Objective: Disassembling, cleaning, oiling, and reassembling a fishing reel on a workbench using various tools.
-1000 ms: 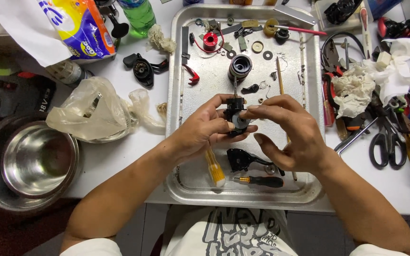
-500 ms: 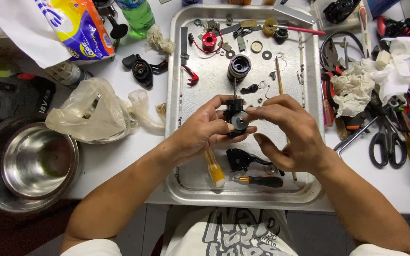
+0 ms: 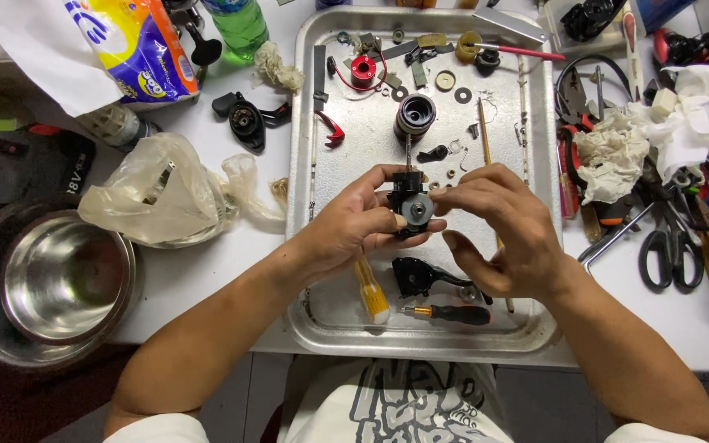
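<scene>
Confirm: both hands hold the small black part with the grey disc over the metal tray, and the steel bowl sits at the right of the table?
Not quite. In the head view, the left hand and right hand do hold the black part over the metal tray, but the steel bowl sits at the left of the table, not the right.

A white worktable [image 3: 231, 271] is carrying a metal tray [image 3: 334, 324], a crumpled plastic bag [image 3: 153, 193], black scissors [image 3: 670, 246], white rags [image 3: 629, 148] — and steel bowls [image 3: 38, 283] are overhanging its left edge.
</scene>
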